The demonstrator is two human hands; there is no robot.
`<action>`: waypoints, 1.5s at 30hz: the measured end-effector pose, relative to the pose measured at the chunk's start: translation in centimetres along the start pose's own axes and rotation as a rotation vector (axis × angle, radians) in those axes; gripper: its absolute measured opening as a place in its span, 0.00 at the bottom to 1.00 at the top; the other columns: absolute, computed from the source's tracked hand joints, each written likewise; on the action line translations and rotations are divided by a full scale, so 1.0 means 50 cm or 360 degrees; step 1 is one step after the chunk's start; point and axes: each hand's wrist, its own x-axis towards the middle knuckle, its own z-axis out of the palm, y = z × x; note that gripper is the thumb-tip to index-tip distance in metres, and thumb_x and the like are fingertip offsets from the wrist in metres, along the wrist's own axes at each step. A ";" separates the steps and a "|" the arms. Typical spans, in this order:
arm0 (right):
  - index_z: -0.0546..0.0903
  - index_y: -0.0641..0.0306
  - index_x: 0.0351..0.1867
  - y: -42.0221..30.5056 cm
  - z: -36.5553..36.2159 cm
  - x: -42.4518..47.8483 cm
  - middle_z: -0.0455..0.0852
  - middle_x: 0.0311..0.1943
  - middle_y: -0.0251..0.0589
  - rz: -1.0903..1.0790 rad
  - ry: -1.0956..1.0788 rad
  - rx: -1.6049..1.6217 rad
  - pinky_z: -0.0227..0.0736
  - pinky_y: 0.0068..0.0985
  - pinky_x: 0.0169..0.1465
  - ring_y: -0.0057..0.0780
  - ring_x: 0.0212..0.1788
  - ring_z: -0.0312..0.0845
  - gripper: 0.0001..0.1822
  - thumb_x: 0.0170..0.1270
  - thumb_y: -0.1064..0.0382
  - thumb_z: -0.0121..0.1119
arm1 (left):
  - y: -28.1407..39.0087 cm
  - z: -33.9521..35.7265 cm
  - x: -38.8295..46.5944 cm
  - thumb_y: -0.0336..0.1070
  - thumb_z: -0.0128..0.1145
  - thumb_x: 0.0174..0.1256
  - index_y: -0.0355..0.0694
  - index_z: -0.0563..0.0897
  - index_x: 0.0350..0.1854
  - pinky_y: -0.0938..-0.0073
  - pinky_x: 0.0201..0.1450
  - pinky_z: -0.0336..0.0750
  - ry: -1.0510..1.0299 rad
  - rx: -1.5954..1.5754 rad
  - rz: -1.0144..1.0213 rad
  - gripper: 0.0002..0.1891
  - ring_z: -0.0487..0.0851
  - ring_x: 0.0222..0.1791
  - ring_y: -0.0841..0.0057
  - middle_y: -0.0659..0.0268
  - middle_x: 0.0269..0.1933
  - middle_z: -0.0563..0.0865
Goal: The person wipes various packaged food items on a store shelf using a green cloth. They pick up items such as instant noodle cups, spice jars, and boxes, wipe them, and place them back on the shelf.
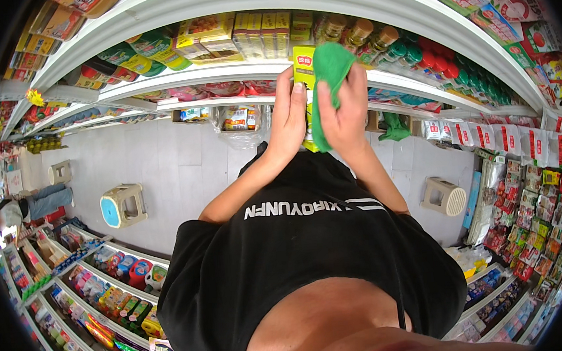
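Note:
Upright before the shelf is a narrow yellow-green carton [304, 65] with a red emblem and printed writing. My left hand [290, 113] grips it along its left side, thumb on the near face. In my right hand [347, 112] is a green cloth [330, 67], bunched and pressed against the carton's right side; it hides much of that side. Just behind, on the white shelf [205, 75], stand yellow boxes [264, 35], several of them side by side. Jars with brown lids [360, 29] stand to the right of these boxes.
Green-and-yellow bottles [157, 49] and red-capped bottles [429, 60] line the same shelf. Under the lower shelf sits a plastic-lined box of packets [238, 119]. Plastic stools stand on the floor, one blue-topped [122, 206], another beige [443, 196]. A person [34, 205] is at the far left.

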 end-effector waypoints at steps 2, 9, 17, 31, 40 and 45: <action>0.77 0.70 0.45 0.022 -0.001 0.020 0.72 0.47 0.52 0.0142 0.0104 0.0250 0.65 0.34 0.49 0.47 0.46 0.69 0.14 0.60 0.66 0.54 | -0.003 0.006 -0.006 0.40 0.36 0.74 0.31 0.58 0.64 0.73 0.62 0.59 -0.0031 -0.0092 0.0122 0.23 0.66 0.59 0.72 0.54 0.59 0.69; 0.76 0.69 0.46 0.020 0.007 -0.018 0.70 0.48 0.55 0.0121 -0.0021 0.0120 0.65 0.38 0.48 0.51 0.46 0.68 0.16 0.57 0.66 0.55 | 0.012 0.017 0.020 0.42 0.37 0.73 0.32 0.56 0.68 0.71 0.63 0.62 0.0163 -0.0869 -0.0134 0.26 0.68 0.61 0.71 0.57 0.64 0.66; 0.78 0.68 0.39 0.005 -0.006 -0.044 0.68 0.52 0.57 -0.0057 -0.0301 -0.0174 0.67 0.38 0.43 0.51 0.43 0.68 0.16 0.46 0.67 0.63 | -0.045 0.008 0.019 0.49 0.34 0.74 0.32 0.55 0.68 0.74 0.63 0.58 0.0058 -0.0317 -0.0015 0.29 0.65 0.61 0.70 0.53 0.65 0.65; 0.69 0.71 0.57 0.011 0.039 -0.078 0.74 0.49 0.56 0.0481 -0.0265 0.0395 0.63 0.36 0.55 0.52 0.52 0.69 0.21 0.62 0.68 0.51 | -0.032 0.032 0.032 0.30 0.38 0.70 0.32 0.48 0.68 0.68 0.62 0.61 0.0542 -0.0055 0.0551 0.27 0.67 0.60 0.67 0.51 0.63 0.63; 0.70 0.69 0.55 0.060 0.040 -0.112 0.78 0.45 0.35 0.1144 -0.0082 0.1406 0.66 0.20 0.51 0.18 0.46 0.71 0.17 0.68 0.63 0.50 | -0.037 0.012 0.051 0.24 0.51 0.58 0.32 0.49 0.65 0.68 0.59 0.61 0.0395 -0.0001 0.0768 0.34 0.67 0.56 0.68 0.52 0.56 0.65; 0.73 0.69 0.51 0.089 0.032 -0.121 0.80 0.39 0.34 0.1158 -0.0143 0.1180 0.69 0.19 0.43 0.16 0.39 0.71 0.15 0.66 0.63 0.53 | 0.060 -0.053 0.086 0.27 0.59 0.55 0.36 0.59 0.62 0.73 0.47 0.72 -0.0076 0.0166 0.0284 0.32 0.77 0.44 0.71 0.55 0.45 0.77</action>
